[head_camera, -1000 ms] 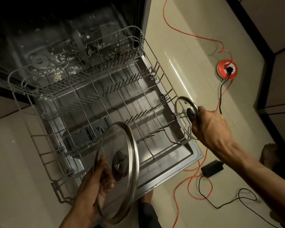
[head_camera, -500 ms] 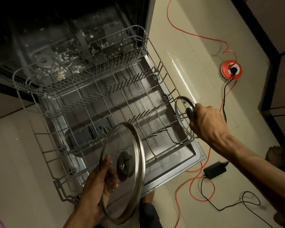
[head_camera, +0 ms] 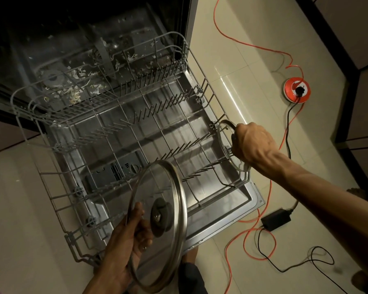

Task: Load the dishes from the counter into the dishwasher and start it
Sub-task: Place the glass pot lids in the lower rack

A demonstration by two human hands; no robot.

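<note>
Nearest the camera, left hand [head_camera: 125,236] gripping big lid [head_camera: 159,225] by rim and knob, fingers curled round it, holding it upright above rack [head_camera: 123,132] front edge, not yet slotted. Farther right, right hand [head_camera: 251,143] clamping small lid [head_camera: 228,145] at its knob, now lowering it edge-on among tines at rack's right side; a second ago hovering higher, just outside the wire. Meaning, probably: first lid nearly seated, big one waiting its turn. Beyond, rack otherwise holding nothing, pulled out over open door [head_camera: 221,217]. Farther still, debris lying on tub floor [head_camera: 77,96]. Off right, orange cable [head_camera: 270,194] trailing to reel [head_camera: 297,90].
</note>
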